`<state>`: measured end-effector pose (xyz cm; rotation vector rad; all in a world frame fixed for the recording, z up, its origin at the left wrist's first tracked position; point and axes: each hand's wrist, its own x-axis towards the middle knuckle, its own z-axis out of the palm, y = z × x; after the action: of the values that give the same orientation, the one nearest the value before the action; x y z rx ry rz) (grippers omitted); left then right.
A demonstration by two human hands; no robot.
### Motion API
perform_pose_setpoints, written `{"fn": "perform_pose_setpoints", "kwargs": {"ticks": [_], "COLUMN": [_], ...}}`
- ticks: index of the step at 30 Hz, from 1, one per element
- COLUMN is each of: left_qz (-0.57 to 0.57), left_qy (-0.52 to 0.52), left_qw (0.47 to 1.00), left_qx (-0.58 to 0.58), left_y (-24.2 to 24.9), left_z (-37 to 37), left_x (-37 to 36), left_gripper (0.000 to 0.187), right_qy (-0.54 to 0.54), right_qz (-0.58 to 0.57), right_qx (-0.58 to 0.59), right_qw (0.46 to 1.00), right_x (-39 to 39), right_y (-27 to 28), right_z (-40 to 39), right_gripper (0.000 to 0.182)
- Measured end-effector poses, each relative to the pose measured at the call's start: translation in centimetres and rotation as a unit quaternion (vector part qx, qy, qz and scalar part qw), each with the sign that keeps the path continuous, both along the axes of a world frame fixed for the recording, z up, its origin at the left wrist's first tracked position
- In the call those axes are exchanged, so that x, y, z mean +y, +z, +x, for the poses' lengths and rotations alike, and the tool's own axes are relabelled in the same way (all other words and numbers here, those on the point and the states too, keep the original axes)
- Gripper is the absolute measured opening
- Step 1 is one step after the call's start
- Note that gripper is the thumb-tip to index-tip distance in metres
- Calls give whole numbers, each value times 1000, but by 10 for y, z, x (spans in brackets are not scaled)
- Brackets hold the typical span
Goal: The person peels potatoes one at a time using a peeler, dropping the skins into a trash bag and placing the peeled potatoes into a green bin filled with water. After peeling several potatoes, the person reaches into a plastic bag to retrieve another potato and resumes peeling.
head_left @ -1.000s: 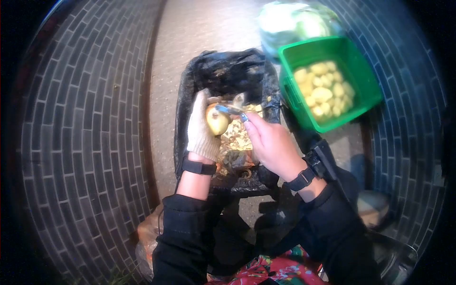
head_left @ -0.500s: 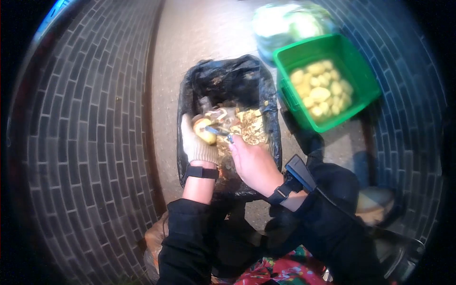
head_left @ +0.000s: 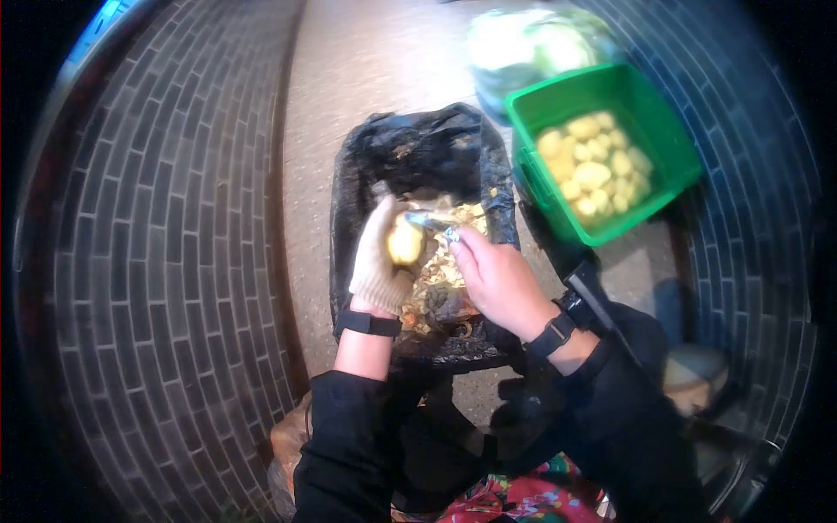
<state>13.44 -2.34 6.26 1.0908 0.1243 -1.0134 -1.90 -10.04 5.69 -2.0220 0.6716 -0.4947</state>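
Observation:
My left hand (head_left: 377, 261), in a pale knit glove, is closed around a potato (head_left: 405, 242) whose visible side is yellow and peeled. Bare and curled, my right hand (head_left: 499, 283) grips a peeler (head_left: 433, 221) by its handle. The peeler's blade end lies close to the top of the potato; whether it touches is blurred. Both hands are over a container lined with a black plastic bag (head_left: 495, 187). Inside it lie many potato peelings (head_left: 443, 272).
A green tub (head_left: 658, 131) with many peeled potatoes (head_left: 593, 174) in it stands at the upper right. Behind it is a bag of pale green vegetables (head_left: 540, 44), blurred. Brick-patterned surfaces rise on both sides. An orange-brown bag (head_left: 292, 436) lies at the lower left.
The left hand with the potato has moved right and turned more upright. My right hand has shifted right, and the peeler now lies near the potato's top instead of across its face.

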Motion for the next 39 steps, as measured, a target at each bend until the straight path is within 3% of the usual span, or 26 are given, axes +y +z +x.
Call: {"fn": "perform_pose_setpoints", "kwargs": {"ticks": [14, 18, 20, 23, 25, 28, 35, 37, 39], "left_qz": [-30, -18, -18, -14, -9, 52, -43, -21, 25], "left_qy": [9, 62, 115, 177, 193, 249, 133, 73, 9], "left_qw": [999, 997, 993, 984, 981, 967, 990, 997, 996], "left_qx": [-11, -37, -33, -23, -20, -9, 14, 7, 87], "left_y": [-14, -19, -17, -7, -21, -21, 2, -17, -9], "left_z": [5, 5, 7, -1, 7, 14, 10, 23, 13], "left_x": [4, 0, -3, -3, 0, -3, 0, 9, 1], "left_gripper": [23, 19, 20, 20, 22, 38, 54, 53, 47], "right_qy": [30, 22, 62, 45, 49, 95, 74, 50, 28], "right_qz": [-6, -61, -72, -106, -98, 27, 28, 32, 25], "right_qx": [32, 35, 93, 61, 65, 88, 63, 54, 76], "right_qw": [999, 997, 991, 991, 992, 991, 995, 997, 996], "right_x": [-3, 15, 24, 40, 43, 60, 27, 13, -1], "right_y": [3, -6, -4, -11, -11, -10, 4, 4, 6], "right_z": [1, 4, 3, 5, 5, 1, -2, -1, -3], "right_gripper": [25, 27, 27, 25, 24, 26, 23, 23, 25]}}
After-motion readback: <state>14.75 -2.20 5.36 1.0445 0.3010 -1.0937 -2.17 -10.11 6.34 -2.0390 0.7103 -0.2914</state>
